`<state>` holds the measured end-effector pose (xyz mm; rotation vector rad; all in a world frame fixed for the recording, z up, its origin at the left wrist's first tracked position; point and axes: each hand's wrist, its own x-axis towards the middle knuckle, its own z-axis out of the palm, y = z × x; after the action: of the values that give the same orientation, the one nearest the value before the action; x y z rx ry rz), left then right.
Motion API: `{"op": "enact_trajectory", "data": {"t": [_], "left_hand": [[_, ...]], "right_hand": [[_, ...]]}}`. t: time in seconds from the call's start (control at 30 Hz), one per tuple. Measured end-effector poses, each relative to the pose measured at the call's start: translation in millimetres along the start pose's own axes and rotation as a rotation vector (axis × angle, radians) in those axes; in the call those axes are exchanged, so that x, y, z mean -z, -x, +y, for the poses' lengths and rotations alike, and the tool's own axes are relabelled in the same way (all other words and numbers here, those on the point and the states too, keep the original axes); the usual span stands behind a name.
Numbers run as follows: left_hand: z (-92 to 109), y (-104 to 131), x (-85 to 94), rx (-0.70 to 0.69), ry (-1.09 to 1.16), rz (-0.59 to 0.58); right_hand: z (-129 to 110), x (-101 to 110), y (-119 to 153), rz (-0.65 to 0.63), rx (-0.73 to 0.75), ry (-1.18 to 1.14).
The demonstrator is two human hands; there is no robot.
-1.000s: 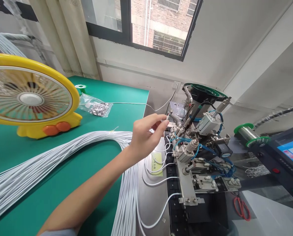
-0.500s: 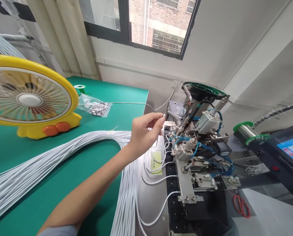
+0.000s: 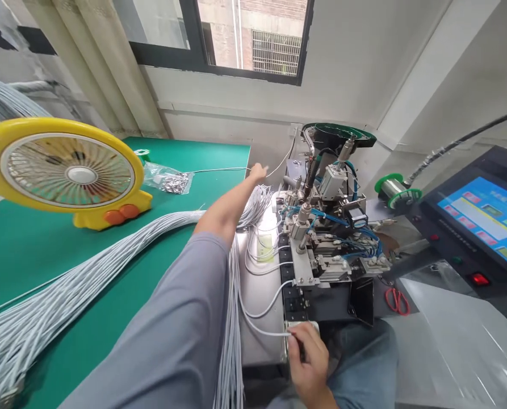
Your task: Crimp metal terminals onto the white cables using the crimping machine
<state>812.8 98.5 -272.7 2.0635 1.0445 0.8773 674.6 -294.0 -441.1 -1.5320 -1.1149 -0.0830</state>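
- 1 yellow fan (image 3: 32, 128), left of the frame, upright on a green surface (image 3: 121, 301).
- 1 bundle of white cables (image 3: 121, 255), from lower left to centre, lying across the green surface.
- 1 clear bag of metal parts (image 3: 174, 183), left of centre, on the green surface.
- 1 left hand (image 3: 258, 172), upper centre, arm outstretched, just above the far cable ends; blurred, cannot tell whether its fingers are wide or narrow or hold anything.
- 1 white cable (image 3: 268, 333), lower centre, looping rightward, its end at the fingers of the right hand.
- 1 yellow label (image 3: 265, 249), centre, beneath cable loops.
- 1 right hand (image 3: 308, 363), bottom, right of centre; thumb and finger narrowed on the white cable, at the near end of a black track (image 3: 294, 301).
- 1 machine (image 3: 317, 238) with blue tubes, right of centre, beside the track.
- 1 wire spool (image 3: 393, 190), green flanges, right.
- 1 red-handled tool (image 3: 397, 302), lower right.
- 1 lit screen (image 3: 483, 213), far right.
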Motion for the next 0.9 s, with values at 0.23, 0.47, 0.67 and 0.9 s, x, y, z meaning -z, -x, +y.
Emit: {"op": "enact_trajectory", "data": {"t": [0.23, 0.47, 0.67, 0.9], "left_hand": [[-17.0, 142.0, 4.5, -0.297, 0.045, 0.149], [-2.3, 309.5, 32.8, -0.784, 0.224, -0.558], [-6.1, 313.7, 16.5, -0.808, 0.224, -0.557], [-12.4, 315.4, 14.7, -0.87, 0.198, -0.496]], "right_hand": [[-12.8, 25.2, -26.4, -0.002, -0.345, -0.26], [-12.8, 37.7, -57.5, 0.171, -0.556, -0.53], [-13.0, 42.0, -60.5, 0.203, -0.536, -0.449], [-23.7, 51.7, -64.5, 0.167, -0.422, -0.018]]}}
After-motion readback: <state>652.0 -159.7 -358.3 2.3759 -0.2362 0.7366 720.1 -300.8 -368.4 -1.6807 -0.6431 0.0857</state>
